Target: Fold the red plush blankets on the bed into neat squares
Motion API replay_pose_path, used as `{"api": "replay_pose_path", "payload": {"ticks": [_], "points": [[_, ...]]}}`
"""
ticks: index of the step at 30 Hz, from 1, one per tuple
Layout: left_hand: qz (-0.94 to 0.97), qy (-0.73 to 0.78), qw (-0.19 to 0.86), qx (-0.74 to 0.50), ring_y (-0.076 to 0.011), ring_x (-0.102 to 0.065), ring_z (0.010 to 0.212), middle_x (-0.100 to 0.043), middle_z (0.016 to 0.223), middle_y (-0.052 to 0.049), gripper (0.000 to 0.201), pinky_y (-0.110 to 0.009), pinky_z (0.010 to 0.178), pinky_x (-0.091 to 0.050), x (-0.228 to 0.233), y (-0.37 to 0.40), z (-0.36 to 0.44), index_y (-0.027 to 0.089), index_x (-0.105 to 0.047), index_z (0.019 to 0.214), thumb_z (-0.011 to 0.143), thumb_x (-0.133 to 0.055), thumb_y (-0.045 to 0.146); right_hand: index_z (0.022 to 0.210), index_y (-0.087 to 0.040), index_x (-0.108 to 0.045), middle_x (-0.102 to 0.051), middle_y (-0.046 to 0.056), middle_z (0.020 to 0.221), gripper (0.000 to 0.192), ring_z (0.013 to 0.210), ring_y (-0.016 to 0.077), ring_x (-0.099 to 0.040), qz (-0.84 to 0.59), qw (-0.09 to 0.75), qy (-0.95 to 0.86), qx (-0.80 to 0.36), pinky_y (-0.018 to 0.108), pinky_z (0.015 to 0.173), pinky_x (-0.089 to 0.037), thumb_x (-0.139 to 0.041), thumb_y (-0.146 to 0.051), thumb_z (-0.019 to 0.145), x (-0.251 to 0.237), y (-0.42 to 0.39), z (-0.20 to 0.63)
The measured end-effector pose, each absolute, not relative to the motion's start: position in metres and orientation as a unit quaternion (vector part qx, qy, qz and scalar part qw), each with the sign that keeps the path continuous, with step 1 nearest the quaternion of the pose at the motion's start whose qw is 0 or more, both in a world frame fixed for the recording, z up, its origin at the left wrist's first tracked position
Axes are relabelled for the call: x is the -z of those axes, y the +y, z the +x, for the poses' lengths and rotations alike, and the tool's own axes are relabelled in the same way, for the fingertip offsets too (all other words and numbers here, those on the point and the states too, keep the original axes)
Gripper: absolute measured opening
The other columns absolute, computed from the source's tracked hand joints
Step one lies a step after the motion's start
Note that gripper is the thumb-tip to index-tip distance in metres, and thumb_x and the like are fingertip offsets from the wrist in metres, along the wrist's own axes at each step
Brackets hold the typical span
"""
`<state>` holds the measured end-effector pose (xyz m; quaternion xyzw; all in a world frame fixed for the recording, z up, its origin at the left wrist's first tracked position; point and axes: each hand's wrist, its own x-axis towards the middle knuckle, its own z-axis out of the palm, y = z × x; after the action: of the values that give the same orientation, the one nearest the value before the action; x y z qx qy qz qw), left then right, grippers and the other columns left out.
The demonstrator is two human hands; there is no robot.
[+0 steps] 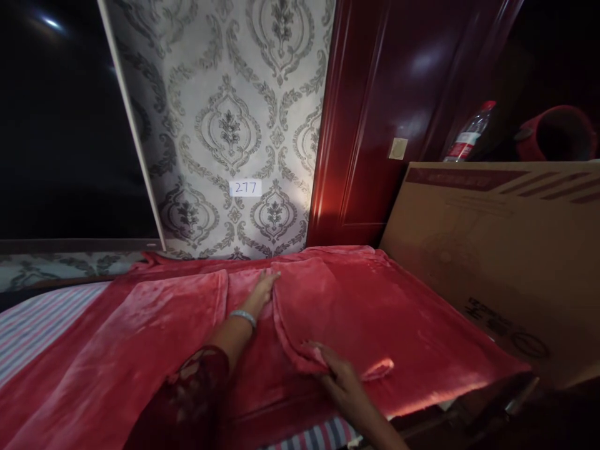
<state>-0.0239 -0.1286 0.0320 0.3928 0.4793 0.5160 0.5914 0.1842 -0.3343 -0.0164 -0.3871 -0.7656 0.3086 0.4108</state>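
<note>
A red plush blanket (412, 312) lies spread out, with a folded flap in its middle and another folded layer on the left. My left hand (265, 287), a bracelet on its wrist, reaches to the far end of the middle flap. Its fingers are stretched out and touch the cloth at the flap's left edge. Nearer to me, my right hand (341, 375) is closed on the near edge of the same flap, some fingertips on top of the cloth. The undersides of both hands are hidden.
A striped sheet (60, 312) shows beneath the blanket. On the right stands a large cardboard box (487, 250), with a plastic bottle (469, 134) on or behind its top edge. A dark screen (70, 137) is at left. Patterned wallpaper bears a "277" label (245, 187).
</note>
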Motion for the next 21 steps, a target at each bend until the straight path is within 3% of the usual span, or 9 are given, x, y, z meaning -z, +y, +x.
{"api": "replay_pose_path", "payload": {"ticks": [3, 7, 10, 13, 18, 21], "points": [[0.42, 0.502, 0.545, -0.525, -0.0153, -0.067, 0.063, -0.072, 0.085, -0.003, 0.085, -0.023, 0.058, -0.052, -0.033, -0.117, -0.014, 0.017, -0.04, 0.148, 0.069, -0.072, 0.014, 0.138, -0.026, -0.06, -0.061, 0.009, 0.14, 0.05, 0.134, 0.0249, -0.052, -0.399, 0.392, -0.779, -0.283, 0.051, 0.114, -0.037, -0.047, -0.02, 0.09, 0.025, -0.332, 0.187], [0.452, 0.533, 0.489, -0.522, -0.0129, -0.061, 0.057, -0.068, 0.074, -0.001, 0.06, -0.024, 0.054, -0.049, -0.044, -0.099, -0.019, 0.012, -0.058, 0.134, 0.074, -0.068, 0.013, 0.142, -0.027, -0.055, -0.058, 0.008, 0.143, 0.061, 0.138, 0.0225, -0.047, -0.379, 0.384, -0.816, -0.209, 0.05, 0.115, -0.038, -0.044, -0.01, 0.085, 0.018, -0.329, 0.177], [0.465, 0.556, 0.455, -0.517, -0.0143, -0.065, 0.073, -0.069, 0.095, -0.004, 0.038, -0.03, 0.066, -0.055, -0.051, -0.089, -0.038, 0.015, -0.061, 0.125, 0.089, -0.065, 0.027, 0.145, -0.029, -0.052, -0.054, 0.007, 0.147, 0.065, 0.141, 0.0222, -0.044, -0.349, 0.376, -0.844, -0.159, 0.05, 0.117, -0.035, -0.045, -0.009, 0.083, 0.005, -0.331, 0.158], [0.463, 0.589, 0.439, -0.496, -0.0191, -0.066, 0.094, -0.065, 0.116, -0.008, 0.035, -0.039, 0.08, -0.058, -0.045, -0.09, -0.064, 0.017, -0.06, 0.123, 0.094, -0.062, 0.037, 0.146, -0.029, -0.051, -0.051, 0.006, 0.151, 0.069, 0.141, 0.0228, -0.043, -0.366, 0.326, -0.854, -0.174, 0.047, 0.117, -0.035, -0.049, -0.008, 0.08, -0.002, -0.336, 0.133], [0.459, 0.624, 0.442, -0.452, -0.0222, -0.064, 0.103, -0.063, 0.123, -0.009, 0.037, -0.043, 0.086, -0.056, -0.023, -0.099, -0.092, 0.017, -0.059, 0.124, 0.093, -0.062, 0.037, 0.136, -0.028, -0.062, -0.055, 0.007, 0.147, 0.067, 0.138, 0.0262, -0.046, -0.405, 0.196, -0.866, -0.218, 0.047, 0.115, -0.036, -0.051, -0.005, 0.074, 0.002, -0.345, 0.108], [0.467, 0.62, 0.438, -0.453, -0.0219, -0.064, 0.103, -0.063, 0.122, -0.009, 0.036, -0.043, 0.086, -0.057, -0.019, -0.094, -0.094, 0.017, -0.06, 0.123, 0.093, -0.062, 0.036, 0.137, -0.028, -0.06, -0.054, 0.006, 0.148, 0.071, 0.14, 0.0256, -0.043, -0.411, 0.205, -0.864, -0.208, 0.048, 0.116, -0.035, -0.049, -0.003, 0.071, 0.005, -0.346, 0.107]]}}
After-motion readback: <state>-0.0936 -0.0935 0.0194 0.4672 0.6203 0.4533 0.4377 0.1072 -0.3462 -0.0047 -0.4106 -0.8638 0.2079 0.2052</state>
